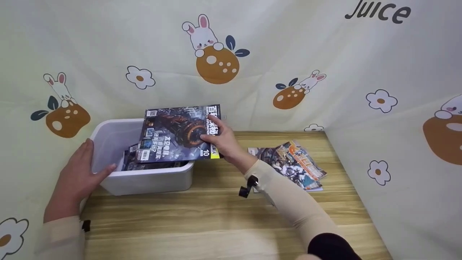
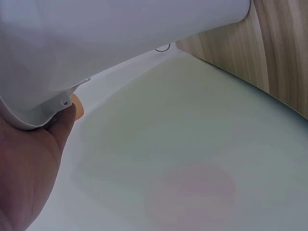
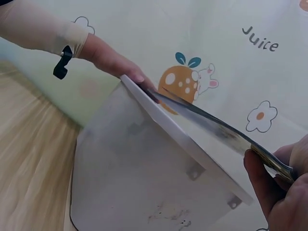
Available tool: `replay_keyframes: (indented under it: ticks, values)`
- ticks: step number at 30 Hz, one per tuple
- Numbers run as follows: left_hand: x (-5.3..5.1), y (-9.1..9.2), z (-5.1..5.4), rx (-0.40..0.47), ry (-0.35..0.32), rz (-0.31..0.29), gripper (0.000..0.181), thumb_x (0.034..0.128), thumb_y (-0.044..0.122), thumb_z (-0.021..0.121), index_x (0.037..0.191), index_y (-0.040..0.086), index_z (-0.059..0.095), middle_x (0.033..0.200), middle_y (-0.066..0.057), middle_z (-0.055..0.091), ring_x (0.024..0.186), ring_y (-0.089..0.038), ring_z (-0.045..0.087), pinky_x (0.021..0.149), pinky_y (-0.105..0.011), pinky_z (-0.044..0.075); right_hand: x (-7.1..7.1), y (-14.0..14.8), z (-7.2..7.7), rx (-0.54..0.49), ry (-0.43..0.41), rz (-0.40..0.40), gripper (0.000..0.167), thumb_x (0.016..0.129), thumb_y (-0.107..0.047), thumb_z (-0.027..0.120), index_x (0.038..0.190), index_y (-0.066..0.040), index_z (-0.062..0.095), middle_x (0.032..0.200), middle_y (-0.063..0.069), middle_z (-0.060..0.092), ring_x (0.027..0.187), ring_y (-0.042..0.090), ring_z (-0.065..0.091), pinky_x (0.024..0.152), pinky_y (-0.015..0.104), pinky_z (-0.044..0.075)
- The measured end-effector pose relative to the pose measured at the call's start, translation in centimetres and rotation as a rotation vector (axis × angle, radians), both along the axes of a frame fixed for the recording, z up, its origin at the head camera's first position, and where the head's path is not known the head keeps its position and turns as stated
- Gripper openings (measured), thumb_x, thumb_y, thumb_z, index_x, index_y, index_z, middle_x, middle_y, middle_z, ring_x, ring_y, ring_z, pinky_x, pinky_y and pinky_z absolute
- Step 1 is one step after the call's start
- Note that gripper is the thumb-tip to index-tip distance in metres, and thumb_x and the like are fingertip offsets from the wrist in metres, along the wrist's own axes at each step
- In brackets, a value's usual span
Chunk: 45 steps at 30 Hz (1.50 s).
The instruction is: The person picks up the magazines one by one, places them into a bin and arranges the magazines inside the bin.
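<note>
Pale fabric (image 1: 166, 43) printed with rabbits, oranges and flowers forms the backdrop on my remote feed; before it lies a wood-grain tabletop (image 1: 216, 224). On its left side I note a white, rounded-rectangular plastic bin (image 1: 151, 182), and to the right an overlapping pile of glossy, bright-covered magazines (image 1: 299, 162). Above the bin is a dark-blue, glossy paper magazine (image 1: 177, 131) with an orange-ringed cover design, its right end projecting past the rim; beneath it, inside, shows another dark-covered magazine (image 1: 129, 159). I judge the upper magazine light, flexible and somewhat slippery, its edges prone to creasing; a broad pinch near the middle of one short edge would suit it. Its long axis runs left to right, roughly along the bin's length, title band toward the right, and the right wrist view shows that end raised from the rim. Right hand (image 1: 227, 142): thumb and fingers pinch the title end. Left hand (image 1: 77, 169): thumb and fingers straddle and hold the bin's near-left corner.
</note>
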State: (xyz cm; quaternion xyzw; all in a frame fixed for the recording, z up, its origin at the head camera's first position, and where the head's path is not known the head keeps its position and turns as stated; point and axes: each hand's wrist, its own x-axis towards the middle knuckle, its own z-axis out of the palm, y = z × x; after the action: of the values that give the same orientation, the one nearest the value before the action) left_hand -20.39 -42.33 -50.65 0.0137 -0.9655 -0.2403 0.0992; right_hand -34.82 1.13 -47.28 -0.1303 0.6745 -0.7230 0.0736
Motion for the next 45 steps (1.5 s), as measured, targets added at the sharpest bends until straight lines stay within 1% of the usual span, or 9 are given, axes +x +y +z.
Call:
replay_keyframes:
  ticks: [6,11,16,23,28,34,38,41,45]
  values:
    - [0.1,0.2,0.1,-0.001,-0.006,0.005,0.122,0.1012,0.067,0.068,0.176,0.004,-0.005,0.181,-0.031,0.006,0.164,-0.059,0.011,0.121,-0.086,0.017,0.2,-1.6,-0.1,0.011,0.018,-0.006,0.087,0.086,0.005,0.087,0.165,-0.011,0.054,0.166,0.016,0.05,0.13,0.03,0.064,0.106,0.032,0.06]
    - [0.1,0.3,0.3,0.0,-0.001,0.008,0.122,0.1007,0.066,0.069,0.177,0.005,-0.004,0.181,-0.031,0.006,0.164,-0.059,0.011,0.12,-0.086,0.018,0.4,-2.9,-0.2,0.008,-0.007,0.0,0.088,0.086,0.005,0.087,0.165,-0.013,0.053,0.17,0.014,0.047,0.117,0.028,0.072,0.099,0.034,0.064]
    - [0.0,0.4,0.4,-0.003,-0.002,0.006,0.122,0.1009,0.068,0.066,0.176,0.003,-0.004,0.181,-0.031,0.005,0.165,-0.057,0.009,0.121,-0.085,0.018,0.5,-3.9,-0.4,0.03,-0.009,0.0,0.088,0.086,0.004,0.088,0.165,-0.015,0.054,0.163,0.016,0.054,0.109,0.025,0.075,0.097,0.032,0.064]
    - [-0.1,0.3,0.3,0.0,0.004,-0.003,0.122,0.1005,0.067,0.066,0.176,0.001,-0.003,0.181,-0.031,0.005,0.166,-0.056,0.009,0.123,-0.083,0.019,0.9,-5.2,-0.1,0.03,0.004,0.002,0.088,0.087,0.005,0.088,0.165,-0.013,0.053,0.169,0.013,0.049,0.122,0.023,0.069,0.1,0.029,0.062]
    - [-0.1,0.3,0.2,0.001,0.012,-0.01,0.122,0.1006,0.067,0.067,0.176,0.001,-0.002,0.182,-0.03,0.005,0.166,-0.056,0.009,0.123,-0.084,0.018,1.1,-6.0,0.1,0.051,0.024,-0.008,0.087,0.086,0.006,0.088,0.164,-0.012,0.055,0.165,0.014,0.052,0.127,0.025,0.066,0.104,0.029,0.06]
    - [0.0,0.2,0.2,0.004,0.013,-0.014,0.121,0.1012,0.066,0.067,0.176,0.002,-0.003,0.182,-0.03,0.005,0.166,-0.056,0.008,0.123,-0.083,0.017,1.4,-7.1,0.6,0.083,0.055,-0.004,0.087,0.085,0.008,0.087,0.164,-0.009,0.054,0.166,0.012,0.053,0.141,0.027,0.059,0.115,0.028,0.052]
    - [-0.1,0.1,0.2,-0.001,0.004,-0.017,0.12,0.1018,0.066,0.066,0.176,0.001,-0.003,0.181,-0.03,0.004,0.166,-0.056,0.008,0.125,-0.081,0.016,1.6,-8.0,0.8,0.116,0.07,-0.003,0.087,0.086,0.007,0.087,0.165,-0.009,0.053,0.168,0.009,0.052,0.152,0.027,0.05,0.126,0.031,0.042]
    - [-0.1,0.0,0.2,-0.003,0.001,-0.02,0.12,0.102,0.066,0.066,0.175,0.0,-0.003,0.181,-0.031,0.003,0.166,-0.056,0.007,0.126,-0.08,0.015,1.9,-8.7,0.9,0.163,0.081,-0.013,0.088,0.086,0.005,0.088,0.165,-0.011,0.053,0.168,0.006,0.052,0.155,0.026,0.047,0.13,0.034,0.035]
    - [-0.1,0.0,0.2,0.0,-0.006,-0.019,0.121,0.1019,0.066,0.065,0.175,0.0,-0.004,0.181,-0.031,0.002,0.166,-0.056,0.007,0.126,-0.081,0.015,2.3,-9.7,1.1,0.203,0.085,-0.024,0.089,0.086,0.003,0.089,0.166,-0.013,0.052,0.168,0.007,0.052,0.153,0.026,0.048,0.132,0.036,0.033]
